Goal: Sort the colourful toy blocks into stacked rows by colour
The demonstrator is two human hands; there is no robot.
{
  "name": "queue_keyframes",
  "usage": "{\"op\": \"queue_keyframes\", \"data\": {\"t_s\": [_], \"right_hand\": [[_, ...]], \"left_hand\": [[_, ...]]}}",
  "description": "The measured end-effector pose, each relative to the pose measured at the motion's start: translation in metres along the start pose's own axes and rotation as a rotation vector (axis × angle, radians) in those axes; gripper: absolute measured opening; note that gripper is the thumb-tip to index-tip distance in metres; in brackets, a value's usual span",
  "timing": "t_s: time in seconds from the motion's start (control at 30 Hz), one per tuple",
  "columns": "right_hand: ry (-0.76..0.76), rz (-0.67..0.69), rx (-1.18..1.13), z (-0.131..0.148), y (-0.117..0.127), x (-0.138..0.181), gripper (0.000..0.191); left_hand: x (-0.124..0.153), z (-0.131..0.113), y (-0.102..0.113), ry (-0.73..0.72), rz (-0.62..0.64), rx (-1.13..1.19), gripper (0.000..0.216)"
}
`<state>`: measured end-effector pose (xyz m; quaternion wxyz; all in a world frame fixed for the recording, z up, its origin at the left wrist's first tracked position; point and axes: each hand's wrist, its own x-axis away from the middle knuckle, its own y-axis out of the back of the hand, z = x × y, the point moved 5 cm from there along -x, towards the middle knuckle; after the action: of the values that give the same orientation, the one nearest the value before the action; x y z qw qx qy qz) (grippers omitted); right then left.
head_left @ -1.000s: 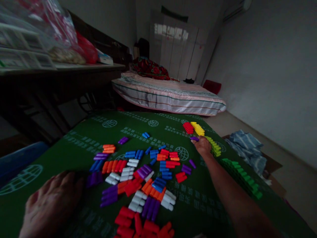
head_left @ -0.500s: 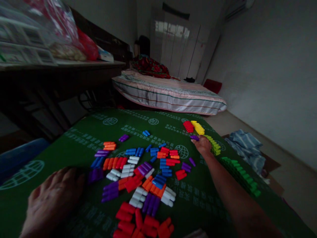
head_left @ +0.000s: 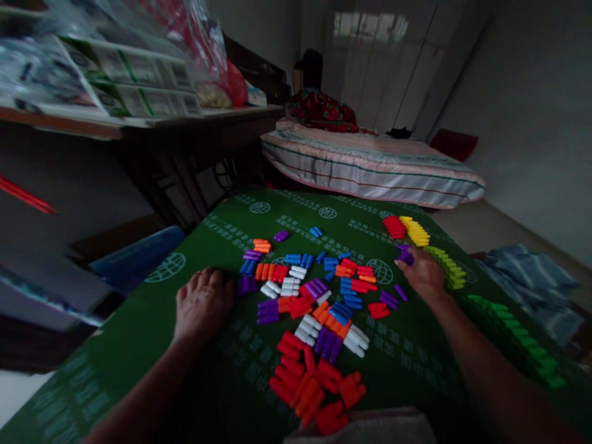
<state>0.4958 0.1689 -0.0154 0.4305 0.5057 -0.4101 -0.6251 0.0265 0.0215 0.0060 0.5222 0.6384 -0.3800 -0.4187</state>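
Note:
My right hand (head_left: 423, 271) is closed around purple bullet-shaped plastic blocks (head_left: 405, 254), at the far right of the table. Just beyond it lie a neat red row (head_left: 394, 227) and a yellow row (head_left: 417, 232) of similar blocks. A yellow-green row (head_left: 446, 266) sits beside the hand, partly behind it. My left hand (head_left: 203, 302) rests palm down on the green table cover (head_left: 222, 370), fingers stretched out and holding nothing. Its thumb side is close to a purple block cluster (head_left: 246, 284). Mixed red, orange, white, blue and purple blocks (head_left: 300, 305) spread between the hands.
A bright green row of blocks (head_left: 513, 336) runs along the right edge, next to my right forearm. Grey cloth (head_left: 365, 428) shows at the near edge. A cluttered desk (head_left: 250, 117) stands left, a bed (head_left: 370, 166) beyond, and striped cloth (head_left: 531, 277) at right.
The view has swung left, so everything appears further right. The purple blocks in my right hand have turned from lying sideways to a more upright angle. My left hand stays resting on the table.

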Motion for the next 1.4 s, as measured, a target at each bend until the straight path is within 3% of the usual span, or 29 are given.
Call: {"op": "queue_keyframes", "data": {"t_s": [0.23,0.5,0.7,0.93,1.13,1.4], "right_hand": [[0.266,-0.153,-0.105,0.016,-0.001,0.056,0.038],[0.304,-0.148,-0.242,0.020,-0.008,0.093,0.048],[0.304,-0.235,-0.296,0.022,-0.011,0.100,0.055],[0.393,-0.311,-0.329,0.034,-0.011,0.110,0.053],[0.469,-0.287,-0.344,0.052,-0.004,0.114,0.033],[0.514,-0.321,-0.401,0.052,0.002,0.116,0.030]], "left_hand": [[0.005,0.002,-0.007,0.045,-0.054,-0.016,0.045],[0.011,0.003,-0.007,0.036,-0.091,0.041,0.041],[0.011,0.010,-0.006,0.057,-0.106,0.163,0.043],[0.010,0.002,-0.010,-0.140,-0.021,0.320,0.050],[0.007,-0.010,-0.008,-0.135,0.000,0.438,0.064],[0.027,-0.018,0.001,0.008,0.032,0.576,0.051]]}}
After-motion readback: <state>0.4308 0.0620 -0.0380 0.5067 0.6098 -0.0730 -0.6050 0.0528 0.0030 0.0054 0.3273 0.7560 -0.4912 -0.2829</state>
